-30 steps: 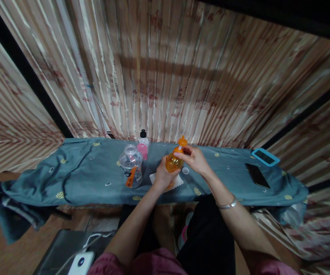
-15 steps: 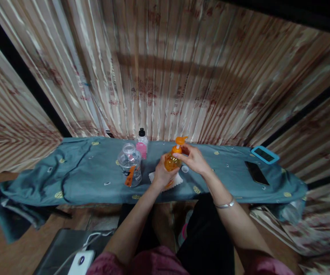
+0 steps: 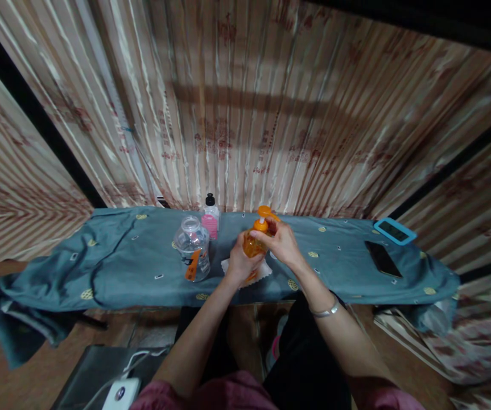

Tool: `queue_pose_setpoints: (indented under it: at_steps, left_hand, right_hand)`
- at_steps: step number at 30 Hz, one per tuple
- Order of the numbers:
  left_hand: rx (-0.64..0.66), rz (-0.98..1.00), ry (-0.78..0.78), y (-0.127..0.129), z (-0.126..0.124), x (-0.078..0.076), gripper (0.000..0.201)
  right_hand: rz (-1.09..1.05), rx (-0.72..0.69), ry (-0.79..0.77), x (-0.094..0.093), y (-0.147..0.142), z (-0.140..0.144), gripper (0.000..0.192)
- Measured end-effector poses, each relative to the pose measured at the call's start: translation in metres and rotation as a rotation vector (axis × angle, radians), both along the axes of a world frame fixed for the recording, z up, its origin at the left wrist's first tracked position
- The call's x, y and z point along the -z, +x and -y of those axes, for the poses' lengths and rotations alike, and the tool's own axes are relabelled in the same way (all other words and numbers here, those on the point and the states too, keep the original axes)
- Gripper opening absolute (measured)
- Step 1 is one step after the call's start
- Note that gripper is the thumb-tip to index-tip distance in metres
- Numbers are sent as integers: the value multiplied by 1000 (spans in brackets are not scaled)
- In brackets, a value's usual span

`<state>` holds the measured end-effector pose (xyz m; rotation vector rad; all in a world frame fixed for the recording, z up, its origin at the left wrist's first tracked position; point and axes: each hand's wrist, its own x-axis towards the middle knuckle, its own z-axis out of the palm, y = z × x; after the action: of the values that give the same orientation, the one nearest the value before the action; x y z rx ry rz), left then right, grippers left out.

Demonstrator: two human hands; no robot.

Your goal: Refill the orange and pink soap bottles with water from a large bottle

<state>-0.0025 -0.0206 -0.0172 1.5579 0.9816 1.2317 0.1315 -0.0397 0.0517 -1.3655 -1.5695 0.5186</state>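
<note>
Orange pump bottle (image 3: pixel 254 244): left hand (image 3: pixel 239 263) grip wraps its body, right hand (image 3: pixel 283 244) pinches its neck.

Orange pump bottle (image 3: pixel 254 244) upright, held over white napkin (image 3: pixel 247 271), pump head on.

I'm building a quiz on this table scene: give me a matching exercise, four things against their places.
Things:
1. orange pump bottle
2. clear jar
3. pink bottle
4. dark phone

Places:
A. far right on the blue cloth, beside a blue-framed device
B. at the back, by the curtain
C. between the left hand and right hand
D. left of the hands, lid off

Pairs: 1-C, 2-D, 3-B, 4-A
</note>
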Motion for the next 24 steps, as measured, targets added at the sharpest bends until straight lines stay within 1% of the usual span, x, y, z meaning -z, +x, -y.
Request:
queue_pose_setpoints:
  at_steps: [2, 6, 8, 11, 13, 15, 17, 19, 21, 22, 24]
  left_hand:
    - [5, -2, 1, -1, 0, 0, 58]
    - [17, -13, 12, -1, 1, -1, 58]
    - [18, -8, 12, -1, 0, -1, 58]
    - [10, -8, 6, 0, -1, 0, 59]
    - [1, -12, 7, -1, -1, 0, 57]
    - [-1, -19, 7, -1, -1, 1, 56]
    - [1, -23, 11, -2, -1, 0, 56]
    - [10, -19, 13, -2, 0, -1, 56]
    - [23, -10, 12, -2, 1, -2, 56]
    - [27, -7, 10, -2, 1, -2, 56]
    - [21, -3, 6, -1, 0, -2, 57]
  right_hand:
    - [13, 21, 10, 0, -2, 1, 39]
    - [44, -103, 2, -10, 5, 7, 38]
    - [44, -124, -1, -12, 7, 7, 35]
    - [30, -48, 8, -7, 2, 5, 33]
    - [21, 35, 21, -3, -2, 3, 35]
    - [18, 63, 25, -2, -4, 3, 40]
    - [20, 4, 21, -5, -1, 5, 45]
    - [20, -100, 13, -11, 4, 7, 47]
    - [21, -180, -1, -15, 8, 7, 44]
    - [21, -190, -7, -16, 8, 7, 40]
    - [27, -128, -9, -14, 5, 5, 36]
